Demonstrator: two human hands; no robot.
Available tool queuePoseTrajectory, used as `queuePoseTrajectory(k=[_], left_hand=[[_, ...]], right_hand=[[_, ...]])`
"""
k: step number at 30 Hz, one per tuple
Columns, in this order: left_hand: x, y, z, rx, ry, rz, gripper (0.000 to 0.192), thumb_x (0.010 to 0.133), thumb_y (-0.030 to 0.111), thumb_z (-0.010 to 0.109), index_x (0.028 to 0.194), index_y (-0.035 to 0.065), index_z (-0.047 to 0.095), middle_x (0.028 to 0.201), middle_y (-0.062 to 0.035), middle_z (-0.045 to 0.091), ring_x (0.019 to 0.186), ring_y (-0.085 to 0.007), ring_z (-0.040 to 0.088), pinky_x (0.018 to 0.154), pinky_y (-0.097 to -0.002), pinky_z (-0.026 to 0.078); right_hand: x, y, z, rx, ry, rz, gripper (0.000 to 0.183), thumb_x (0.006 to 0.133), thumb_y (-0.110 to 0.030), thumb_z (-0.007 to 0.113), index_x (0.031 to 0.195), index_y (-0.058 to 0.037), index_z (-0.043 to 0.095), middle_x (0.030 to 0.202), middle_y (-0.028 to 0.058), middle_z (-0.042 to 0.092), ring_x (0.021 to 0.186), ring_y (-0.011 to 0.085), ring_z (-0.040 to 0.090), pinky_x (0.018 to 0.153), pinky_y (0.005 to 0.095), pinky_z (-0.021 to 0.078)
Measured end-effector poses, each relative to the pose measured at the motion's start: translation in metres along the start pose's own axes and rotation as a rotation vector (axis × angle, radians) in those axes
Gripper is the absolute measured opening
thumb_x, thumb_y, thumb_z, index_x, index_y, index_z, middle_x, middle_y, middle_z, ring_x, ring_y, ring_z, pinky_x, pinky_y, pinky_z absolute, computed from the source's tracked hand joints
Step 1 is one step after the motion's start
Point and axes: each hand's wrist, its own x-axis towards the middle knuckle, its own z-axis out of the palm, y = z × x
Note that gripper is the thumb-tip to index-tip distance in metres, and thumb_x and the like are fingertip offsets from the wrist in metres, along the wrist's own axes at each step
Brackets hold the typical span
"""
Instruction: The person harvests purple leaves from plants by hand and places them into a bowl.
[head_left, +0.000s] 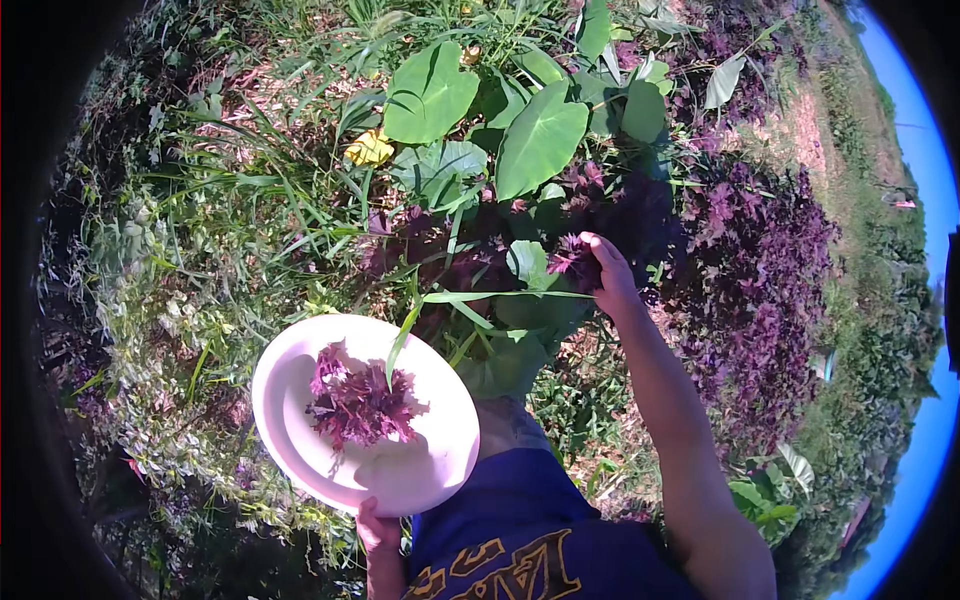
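Observation:
My left hand (377, 527) grips the near rim of a wide, round, pale basin (442, 465), thumb over the edge. Inside the basin lies a small heap of picked purple leaves (364, 405), part in sun and part in shadow. My right hand (611, 274) reaches out to a purple-leaved shoot (568, 257), fingers around its far and right side; whether it pinches the stem is hidden. A long green grass blade (502, 297) crosses in front of my right wrist. The basin is left of and nearer than my right hand.
Large heart-shaped green leaves (541, 136) stand beyond my right hand. A yellow leaf (369, 148) lies among grass to their left. Dense purple-leaved plants (772, 285) grow on the right. Tangled weeds and vines (165, 322) cover the left side.

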Motion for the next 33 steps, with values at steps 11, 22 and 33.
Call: queuePoseTrajectory(k=[11, 22, 33], left_hand=[[-0.023, -0.001, -0.025, 0.197, -0.179, 0.271, 0.047, 0.073, 0.009, 0.055, 0.117, -0.0075, 0.049, 0.106, -0.0130, 0.057, 0.098, -0.0248, 0.056, 0.088, -0.0359, 0.045], [-0.062, -0.022, -0.055, 0.175, -0.388, 0.261, 0.046, 0.075, 0.004, 0.055, 0.119, -0.0039, 0.045, 0.101, -0.0160, 0.056, 0.091, -0.0288, 0.057, 0.079, -0.0408, 0.048], [-0.054, -0.056, -0.087, 0.196, -0.199, 0.132, 0.047, 0.077, 0.014, 0.053, 0.120, -0.0029, 0.047, 0.110, -0.0139, 0.054, 0.105, -0.0263, 0.052, 0.096, -0.0403, 0.039]], right_hand=[[-0.239, -0.015, 0.149, -0.299, -0.280, -0.266, 0.016, 0.095, -0.007, 0.051, 0.108, -0.0025, 0.059, 0.097, -0.0005, 0.061, 0.087, 0.0071, 0.056, 0.079, 0.0237, 0.0469], [-0.373, 0.101, 0.165, -1.014, -0.553, -0.778, 0.044, 0.081, -0.013, 0.066, 0.121, -0.0047, 0.049, 0.129, 0.0147, 0.043, 0.114, 0.0326, 0.051, 0.092, 0.0418, 0.0462], [-0.236, 0.016, -0.047, -1.105, 0.153, -0.824, 0.019, 0.083, -0.006, 0.059, 0.101, -0.0037, 0.059, 0.088, 0.0139, 0.062, 0.075, 0.0252, 0.063, 0.065, 0.0332, 0.0508]])
